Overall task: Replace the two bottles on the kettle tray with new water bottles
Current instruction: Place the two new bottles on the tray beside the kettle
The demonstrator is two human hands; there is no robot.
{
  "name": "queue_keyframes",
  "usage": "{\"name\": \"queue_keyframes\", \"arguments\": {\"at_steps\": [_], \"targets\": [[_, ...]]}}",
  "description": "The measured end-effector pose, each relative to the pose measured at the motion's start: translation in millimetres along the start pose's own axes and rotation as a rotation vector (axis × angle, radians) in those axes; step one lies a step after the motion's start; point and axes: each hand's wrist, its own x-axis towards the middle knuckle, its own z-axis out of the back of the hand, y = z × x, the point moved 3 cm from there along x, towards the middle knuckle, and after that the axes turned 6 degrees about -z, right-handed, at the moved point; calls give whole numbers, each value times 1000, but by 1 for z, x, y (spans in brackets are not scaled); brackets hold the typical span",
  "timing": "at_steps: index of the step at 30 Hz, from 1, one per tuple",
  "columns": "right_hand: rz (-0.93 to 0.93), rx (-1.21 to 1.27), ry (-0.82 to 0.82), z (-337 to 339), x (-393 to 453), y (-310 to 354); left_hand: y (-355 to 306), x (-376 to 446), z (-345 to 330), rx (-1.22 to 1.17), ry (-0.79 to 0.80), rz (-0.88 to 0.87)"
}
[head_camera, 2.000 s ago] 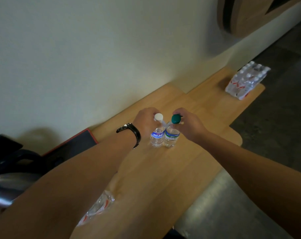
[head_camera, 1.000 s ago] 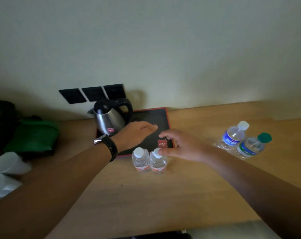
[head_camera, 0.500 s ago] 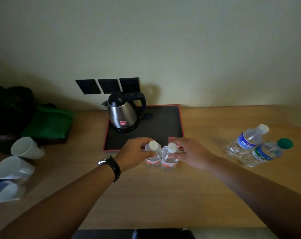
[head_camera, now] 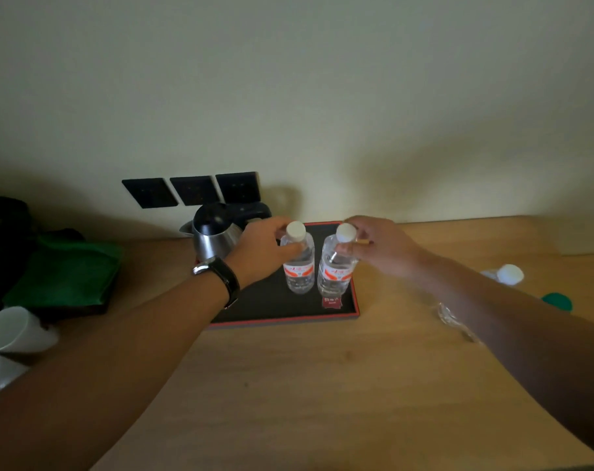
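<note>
Two clear water bottles with white caps and red labels stand over the black, red-rimmed kettle tray (head_camera: 282,309). My left hand (head_camera: 260,248) grips the left bottle (head_camera: 299,266) near its neck. My right hand (head_camera: 379,244) grips the right bottle (head_camera: 334,270) near its neck; that bottle tilts slightly. The steel kettle (head_camera: 214,237) sits at the tray's back left. The two old bottles lie to the right on the counter, mostly behind my right arm: a white cap (head_camera: 509,274) and a green cap (head_camera: 557,301) show.
White mugs (head_camera: 15,329) lie at the left edge. A green cloth (head_camera: 64,273) sits on a dark item left of the kettle. Three black wall sockets (head_camera: 192,190) are behind the kettle. The wooden counter (head_camera: 322,385) runs along the wall.
Both hands have lifted the two red-labelled bottles from the counter in front of the tray and carried them back over the tray's right part.
</note>
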Motion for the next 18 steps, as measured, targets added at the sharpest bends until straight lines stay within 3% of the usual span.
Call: {"name": "queue_keyframes", "arguments": {"at_steps": [8, 18], "targets": [[-40, 15, -46, 8, 79, -25, 26, 88, -11, 69, -57, 50], [-82, 21, -52, 1, 138, -49, 46, 130, -28, 45, -71, 61]]}}
